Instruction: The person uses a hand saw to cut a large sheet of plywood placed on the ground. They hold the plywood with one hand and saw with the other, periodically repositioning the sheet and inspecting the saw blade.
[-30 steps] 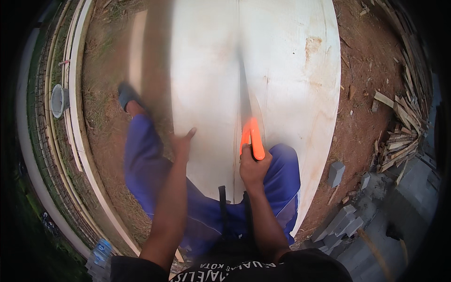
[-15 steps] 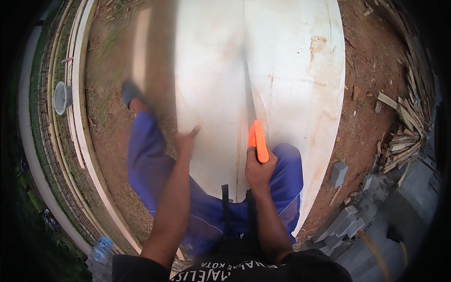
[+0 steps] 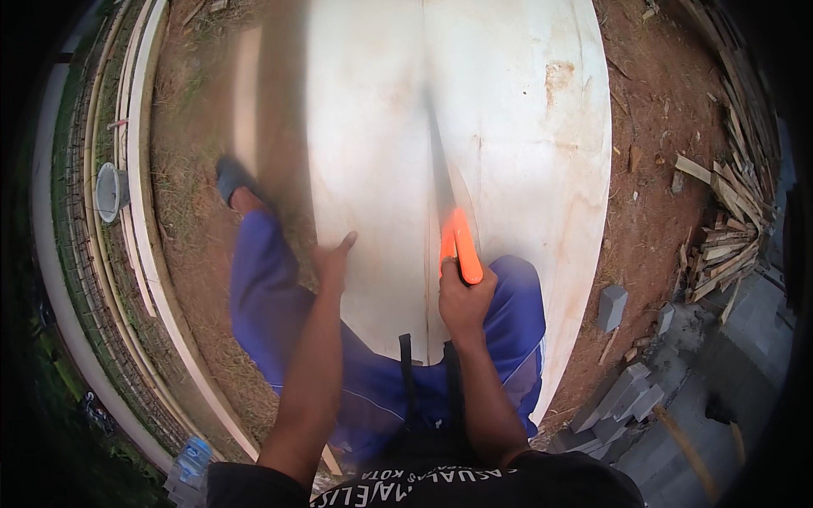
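Observation:
A handsaw (image 3: 462,247) with an orange handle is in my right hand (image 3: 467,298), its fingers wrapped round the grip. The blade points away from me and meets the pale plywood sheet (image 3: 373,169) along a dark lengthwise line, its far end blurred. At the sheet's left edge is my left hand (image 3: 333,261), thumb laid on top and fingers hidden at or below the edge. My right knee presses on the sheet's near right part, and my left leg stretches out beside it.
Long timber (image 3: 148,203) and poles run along the left, with a bucket (image 3: 110,192) beside them. A water bottle (image 3: 193,458) stands at the lower left. To the right lie scrap wood (image 3: 727,258), a grey block (image 3: 611,306) and more blocks (image 3: 622,398) on bare soil.
The saw and my right hand have shifted slightly away from me along the line. My left hand keeps its place at the sheet's edge. The whole view has drifted a little.

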A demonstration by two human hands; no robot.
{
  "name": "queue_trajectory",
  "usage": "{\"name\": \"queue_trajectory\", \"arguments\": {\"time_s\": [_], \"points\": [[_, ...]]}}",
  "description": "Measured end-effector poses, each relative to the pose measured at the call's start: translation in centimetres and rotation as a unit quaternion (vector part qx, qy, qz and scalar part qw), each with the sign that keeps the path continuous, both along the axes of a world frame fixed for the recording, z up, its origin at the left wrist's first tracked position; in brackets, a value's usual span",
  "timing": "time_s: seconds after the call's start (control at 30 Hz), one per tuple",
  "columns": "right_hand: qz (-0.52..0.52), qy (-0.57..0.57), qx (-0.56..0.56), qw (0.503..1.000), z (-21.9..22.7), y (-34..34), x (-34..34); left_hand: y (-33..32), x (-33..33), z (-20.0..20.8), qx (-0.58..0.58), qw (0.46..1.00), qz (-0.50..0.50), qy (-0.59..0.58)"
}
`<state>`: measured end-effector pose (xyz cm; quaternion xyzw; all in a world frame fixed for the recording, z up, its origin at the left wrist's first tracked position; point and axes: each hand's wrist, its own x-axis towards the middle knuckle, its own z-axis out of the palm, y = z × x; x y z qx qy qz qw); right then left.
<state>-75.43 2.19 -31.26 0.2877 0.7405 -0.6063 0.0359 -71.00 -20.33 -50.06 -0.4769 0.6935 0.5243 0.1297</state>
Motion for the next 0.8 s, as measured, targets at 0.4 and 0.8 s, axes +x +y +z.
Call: {"name": "queue_trajectory", "arguments": {"time_s": [0.4, 0.8], "points": [[0.023, -0.025, 0.008, 0.999, 0.2, -0.7, -1.2, -1.5, 1.2, -1.7, -0.053, 0.998, 0.0, 0.022], [0.07, -0.018, 0.139, 0.988, -5.1, -0.5, -14.9, 1.1, -1.2, 2.8, 0.017, 0.996, 0.015, -0.091]]}}
